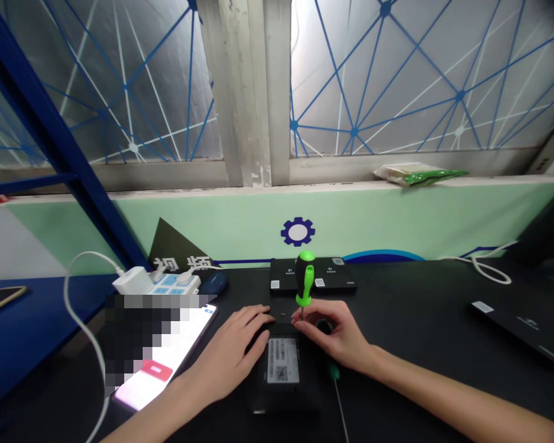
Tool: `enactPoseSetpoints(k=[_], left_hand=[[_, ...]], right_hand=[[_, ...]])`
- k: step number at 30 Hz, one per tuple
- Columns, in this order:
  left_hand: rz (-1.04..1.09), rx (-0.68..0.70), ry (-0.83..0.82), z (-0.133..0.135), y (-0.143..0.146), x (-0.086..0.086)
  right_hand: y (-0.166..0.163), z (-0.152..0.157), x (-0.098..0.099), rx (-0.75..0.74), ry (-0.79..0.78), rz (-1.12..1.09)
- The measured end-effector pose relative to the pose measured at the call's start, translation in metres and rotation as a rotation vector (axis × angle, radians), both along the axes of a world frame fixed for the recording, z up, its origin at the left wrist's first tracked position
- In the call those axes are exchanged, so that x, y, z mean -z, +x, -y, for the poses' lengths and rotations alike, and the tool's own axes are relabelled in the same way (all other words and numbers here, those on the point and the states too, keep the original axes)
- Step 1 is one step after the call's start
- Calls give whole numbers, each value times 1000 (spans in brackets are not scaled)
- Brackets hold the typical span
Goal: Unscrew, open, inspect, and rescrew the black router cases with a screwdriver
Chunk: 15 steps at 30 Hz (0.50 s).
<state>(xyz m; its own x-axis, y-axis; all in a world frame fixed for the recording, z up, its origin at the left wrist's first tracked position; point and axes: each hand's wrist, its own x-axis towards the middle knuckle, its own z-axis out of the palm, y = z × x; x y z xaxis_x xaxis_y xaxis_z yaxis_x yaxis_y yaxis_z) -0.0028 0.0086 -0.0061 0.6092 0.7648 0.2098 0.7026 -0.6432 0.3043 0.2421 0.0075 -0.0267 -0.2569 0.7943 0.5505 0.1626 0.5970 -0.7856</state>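
"Screwdriver [305, 277] upright, green and black, over at the far right corner of the black device [286, 397]! Does the right hand [339, 329] have it?"

"It does! That grip is pinching the thin shaft low down, thumb against fingertips, with the bulky handle rising free above. The tip is hidden by the fingers, so I can't tell what it meets."

"And the left hand [235, 341]?"

"Palm down along the left side of the device, grip loosely spread, fingertips reaching its far left corner."

"Where does the device itself lie?"

"Flat on the black worktop [410, 295], right between both hands, white label [283, 361] facing up. Near its far edge sits a tiny pale speck [283, 314], too small to name."

"What's to its right?"

"A second screwdriver [335, 372], just beside it, handle partly covered by the right hand, shaft aimed at the near side. Well to the right of the device, a flat black box [526, 332]."

"Now left of it!"

"A phone [184, 344], screen glowing, across the left forearm; farther back, a dark mouse [215, 283] and a white power strip [166, 286]."

"And straight beyond the device?"

"Two more black boxes [282, 278], side by side!"
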Motion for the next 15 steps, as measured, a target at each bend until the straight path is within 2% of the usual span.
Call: enactPoseSetpoints(k=[8,15], left_hand=[[-14,-11,-2,0,0,1],[-12,-19,-9,1,1,0]], right_hand=[[-1,-2,4,31,-55,-50],[1,1,0,7,10,-16]])
